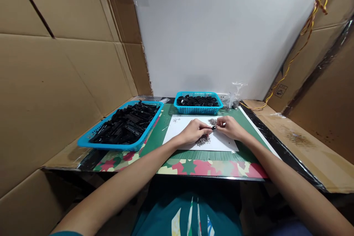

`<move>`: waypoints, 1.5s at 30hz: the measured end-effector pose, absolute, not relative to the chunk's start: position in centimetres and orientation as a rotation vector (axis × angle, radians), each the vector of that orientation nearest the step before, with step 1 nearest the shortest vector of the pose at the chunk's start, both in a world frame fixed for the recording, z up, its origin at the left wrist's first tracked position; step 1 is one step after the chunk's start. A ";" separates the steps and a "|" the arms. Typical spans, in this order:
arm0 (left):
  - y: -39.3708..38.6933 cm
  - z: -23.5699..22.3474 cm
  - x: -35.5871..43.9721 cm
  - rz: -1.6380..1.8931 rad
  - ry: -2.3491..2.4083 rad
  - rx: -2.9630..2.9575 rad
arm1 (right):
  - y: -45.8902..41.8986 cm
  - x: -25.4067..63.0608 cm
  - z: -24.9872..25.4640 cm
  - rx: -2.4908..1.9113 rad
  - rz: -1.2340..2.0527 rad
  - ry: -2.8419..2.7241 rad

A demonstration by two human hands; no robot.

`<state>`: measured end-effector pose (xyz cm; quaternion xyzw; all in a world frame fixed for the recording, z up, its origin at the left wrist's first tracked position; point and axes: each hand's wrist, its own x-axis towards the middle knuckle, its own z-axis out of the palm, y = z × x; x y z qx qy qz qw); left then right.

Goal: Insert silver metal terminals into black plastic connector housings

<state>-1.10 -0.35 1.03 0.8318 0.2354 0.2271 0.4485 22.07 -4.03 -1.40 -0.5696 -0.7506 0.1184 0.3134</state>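
Over a white sheet (pixel 222 143), my left hand (pixel 193 131) pinches a small black plastic piece (pixel 213 128) between thumb and fingers. My right hand (pixel 229 127) meets it from the other side, its fingertips pressed together at the piece's right end. Whatever is in that pinch is too small to make out. Below my left fingers lies a pile of tiny metal parts (pixel 203 140). Another pile of tiny metal parts (pixel 212 121) sits just beyond the hands, and a few loose bits (pixel 176 119) are scattered at the sheet's far left corner.
A blue basket (pixel 138 143) heaped with long black plastic parts stands on the left. Behind the sheet is a smaller blue basket (pixel 197 110) of black pieces, with a clear plastic bag (pixel 231 99) beside it. Cardboard walls (pixel 69 70) flank the table; twisted wires (pixel 287 68) hang at right.
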 end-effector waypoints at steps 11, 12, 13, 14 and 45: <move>0.0 0.3 -0.8 0.584 0.565 2.112 | -4.2 21.8 -1.5 -1.425 0.318 -2.020; 0.1 0.2 -0.8 0.586 0.565 2.120 | -4.1 21.8 -1.5 -1.419 0.328 -2.024; 0.1 0.1 -0.7 0.583 0.563 2.128 | -4.1 21.8 -1.4 -1.413 0.342 -2.028; 0.1 0.1 -0.7 0.579 0.556 2.135 | -4.0 21.9 -1.4 -1.407 0.358 -2.031; -0.4 0.0 -0.2 0.646 0.612 2.536 | -4.5 23.0 -0.7 -1.543 0.582 -1.944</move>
